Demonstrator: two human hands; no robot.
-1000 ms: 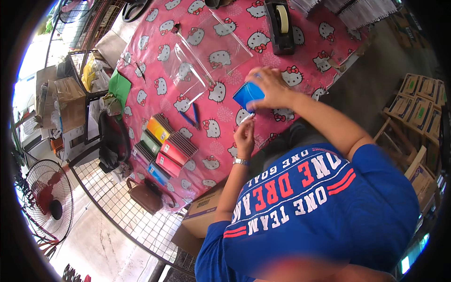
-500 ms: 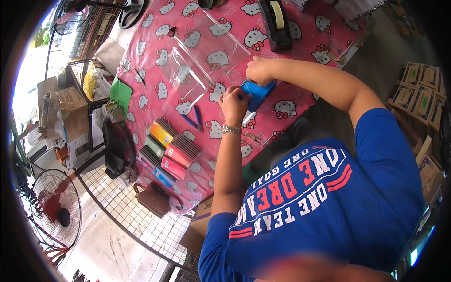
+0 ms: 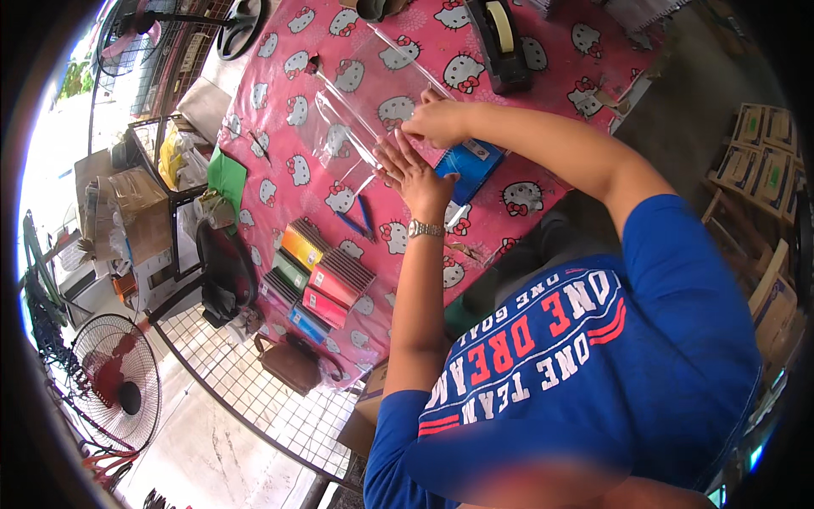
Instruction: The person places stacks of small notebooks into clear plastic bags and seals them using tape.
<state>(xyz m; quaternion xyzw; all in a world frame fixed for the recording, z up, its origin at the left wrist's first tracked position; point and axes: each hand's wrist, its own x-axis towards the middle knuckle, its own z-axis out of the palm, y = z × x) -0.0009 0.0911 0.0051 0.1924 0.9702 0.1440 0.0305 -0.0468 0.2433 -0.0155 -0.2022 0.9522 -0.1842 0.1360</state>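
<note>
My left hand [image 3: 413,174] lies flat with fingers spread on a clear plastic bag [image 3: 365,110] on the pink patterned table [image 3: 280,51]. A watch sits on that wrist. My right hand [image 3: 437,121] pinches the near edge of the same clear bag with closed fingers. A blue notebook [image 3: 471,165] lies on the table just under and beside both hands, partly hidden by them.
A black tape dispenser [image 3: 500,34] stands behind my hands. Two blue pens [image 3: 358,220] lie to the left. Several coloured notebooks [image 3: 318,276] are stacked at the table's left edge. A fan [image 3: 114,382], a brown bag [image 3: 292,360] and cardboard boxes [image 3: 767,153] surround the table.
Both hands moved from the blue notebook up to the clear bag. The left hand went from curled near the notebook to flat on the plastic; the right hand now pinches the bag's edge.
</note>
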